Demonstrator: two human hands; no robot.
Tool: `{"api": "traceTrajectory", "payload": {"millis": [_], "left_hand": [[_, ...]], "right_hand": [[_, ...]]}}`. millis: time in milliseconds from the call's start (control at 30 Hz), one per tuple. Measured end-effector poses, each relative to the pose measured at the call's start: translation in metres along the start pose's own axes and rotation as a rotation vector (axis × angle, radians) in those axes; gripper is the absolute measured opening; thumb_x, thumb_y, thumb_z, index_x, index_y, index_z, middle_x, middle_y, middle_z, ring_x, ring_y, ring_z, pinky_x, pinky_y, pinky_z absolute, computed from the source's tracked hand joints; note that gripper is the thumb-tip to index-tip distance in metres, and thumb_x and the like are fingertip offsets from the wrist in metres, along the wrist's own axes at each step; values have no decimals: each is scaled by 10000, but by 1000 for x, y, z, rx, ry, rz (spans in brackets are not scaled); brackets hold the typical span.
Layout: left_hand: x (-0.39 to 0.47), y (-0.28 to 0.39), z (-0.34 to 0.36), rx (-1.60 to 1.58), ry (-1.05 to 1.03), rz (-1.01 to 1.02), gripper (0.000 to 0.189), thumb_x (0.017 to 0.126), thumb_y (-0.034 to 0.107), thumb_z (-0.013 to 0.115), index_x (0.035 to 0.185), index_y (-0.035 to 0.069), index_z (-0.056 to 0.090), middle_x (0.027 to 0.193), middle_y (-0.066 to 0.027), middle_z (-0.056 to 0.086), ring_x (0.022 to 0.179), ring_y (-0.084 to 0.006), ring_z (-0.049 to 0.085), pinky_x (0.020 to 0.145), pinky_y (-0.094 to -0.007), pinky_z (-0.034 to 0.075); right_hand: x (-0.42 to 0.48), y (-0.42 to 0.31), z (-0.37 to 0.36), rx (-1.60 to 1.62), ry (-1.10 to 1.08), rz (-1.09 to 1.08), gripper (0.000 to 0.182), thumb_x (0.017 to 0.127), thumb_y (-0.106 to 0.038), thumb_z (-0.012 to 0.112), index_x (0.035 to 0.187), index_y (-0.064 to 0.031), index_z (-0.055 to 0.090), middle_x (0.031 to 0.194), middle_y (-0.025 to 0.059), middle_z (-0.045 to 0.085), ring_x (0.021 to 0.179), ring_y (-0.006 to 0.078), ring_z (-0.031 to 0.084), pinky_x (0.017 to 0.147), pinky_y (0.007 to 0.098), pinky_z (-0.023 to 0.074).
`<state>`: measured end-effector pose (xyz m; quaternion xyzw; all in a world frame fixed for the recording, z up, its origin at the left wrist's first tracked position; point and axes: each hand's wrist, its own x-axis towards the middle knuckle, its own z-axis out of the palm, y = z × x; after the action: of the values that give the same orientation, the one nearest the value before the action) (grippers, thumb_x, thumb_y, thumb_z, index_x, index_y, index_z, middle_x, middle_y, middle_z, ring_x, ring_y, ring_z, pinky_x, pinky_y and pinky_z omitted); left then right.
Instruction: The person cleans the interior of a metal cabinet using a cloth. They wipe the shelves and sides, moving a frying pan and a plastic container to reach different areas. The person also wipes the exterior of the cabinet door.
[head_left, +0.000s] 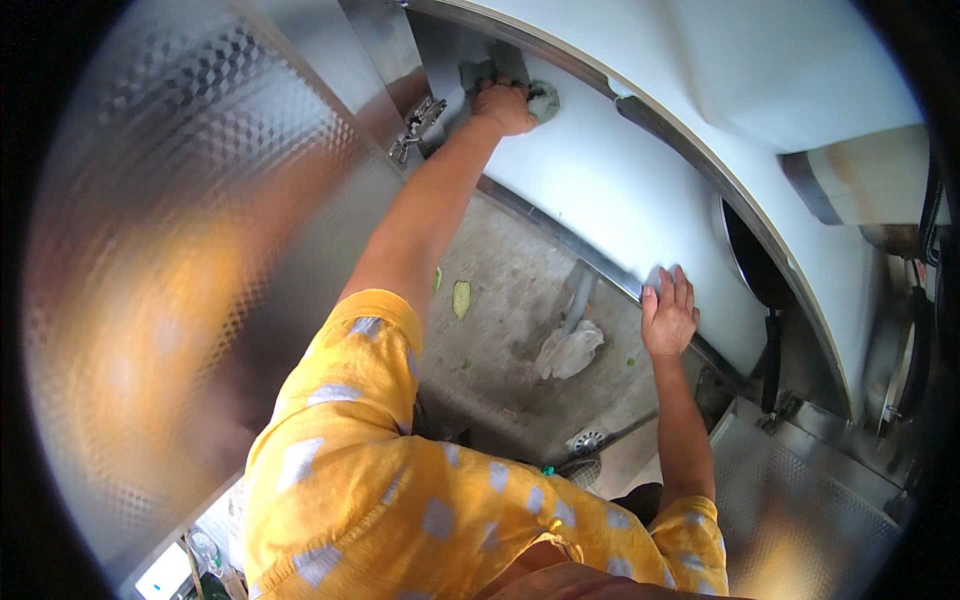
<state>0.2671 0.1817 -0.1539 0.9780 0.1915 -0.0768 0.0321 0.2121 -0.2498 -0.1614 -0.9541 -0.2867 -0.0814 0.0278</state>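
Note:
My left hand (504, 106) reaches to the far left of a white cabinet shelf (592, 195) and presses a grey-green cloth (545, 100) against it. Parts of the cloth show on both sides of my fingers. My right hand (670, 313) lies palm down at the shelf's front metal edge (577, 244), holding nothing, its thumb a little apart from the fingers. A black frying pan (754, 251) stands tilted at the shelf's right end, its handle towards me.
A patterned stainless steel door (300, 187) hangs open on my left by a metal hinge (418, 127); another door (802, 480) is at the right. A curved counter edge (697, 165) overhangs the shelf. Below are green peel (461, 298), a plastic bag (571, 350) around a pipe and a floor drain (587, 441).

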Motion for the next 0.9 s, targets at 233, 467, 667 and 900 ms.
{"api": "traceTrajectory", "payload": {"millis": [233,467,667,900], "left_hand": [[-70,31,-14,-216,-141,114,541,723,399,533,1063,-7,644,1111,-207,619,1042,-326,590,892,-373,472],[-112,58,-6,-473,-184,230,465,715,384,576,1017,38,654,998,-215,650,958,-372,611,879,-404,471],[-132,83,2,-297,-92,201,445,755,385,534,1007,44,668,1049,-177,645,1022,-336,596,907,-429,457],[-134,113,-13,-232,-257,390,489,797,440,498,996,28,670,1026,-198,644,972,-359,608,854,-430,474]], "right_hand": [[1,-3,-1,2,3,14,441,881,-445,493,1218,-163,524,1348,76,452,1223,262,435,849,491,426],[1,-2,1,30,29,35,438,878,-465,496,1201,-174,546,1342,64,470,1222,248,438,851,489,428],[-2,-3,4,-14,27,46,441,878,-473,492,1199,-177,556,1333,49,481,1217,240,444,851,475,430],[-1,-3,7,-37,2,73,449,881,-496,469,1204,-197,555,1340,27,473,1231,213,429,869,454,424]]}}
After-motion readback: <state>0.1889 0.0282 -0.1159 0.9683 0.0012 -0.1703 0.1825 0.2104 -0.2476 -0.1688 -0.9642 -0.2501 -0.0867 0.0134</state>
